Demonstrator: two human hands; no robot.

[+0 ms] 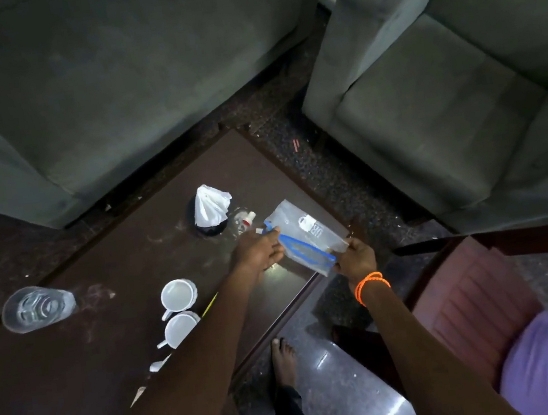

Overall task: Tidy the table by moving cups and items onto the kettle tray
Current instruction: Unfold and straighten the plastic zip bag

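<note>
A clear plastic pouch (pixel 303 231) with a blue zip strip lies over the far right corner of the dark wooden table (pixel 110 348). My left hand (pixel 259 252) pinches its left end and my right hand (pixel 355 259), with an orange band on the wrist, pinches its near right corner. Two white cups (pixel 178 293) (pixel 179 329) stand side by side by my left forearm. An upturned clear glass (pixel 36 307) lies at the table's left. A small bottle with a white cap (pixel 246 221) stands behind the pouch. No kettle tray is in view.
A black holder with white tissue (pixel 210 210) stands near the far edge. Grey sofas (pixel 96 91) (pixel 440 83) close off the far side and right. A chair with a pink seat and purple cushion (pixel 484 302) is at my right. My bare foot (pixel 283 361) is on the glossy floor.
</note>
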